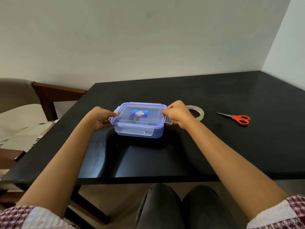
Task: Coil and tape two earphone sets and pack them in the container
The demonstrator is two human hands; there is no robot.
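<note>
Now left hand and right hand grip one container, one scissors apart.

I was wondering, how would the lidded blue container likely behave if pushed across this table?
The container is low and wide with a flat base, so it should slide rather than tip. Its plastic walls look rigid and probably light. The smooth black table may let it skid easily.

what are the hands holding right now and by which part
The blue container, closed, with one hand at each short end: the left hand grips its left end and the right hand grips its right end.
</note>
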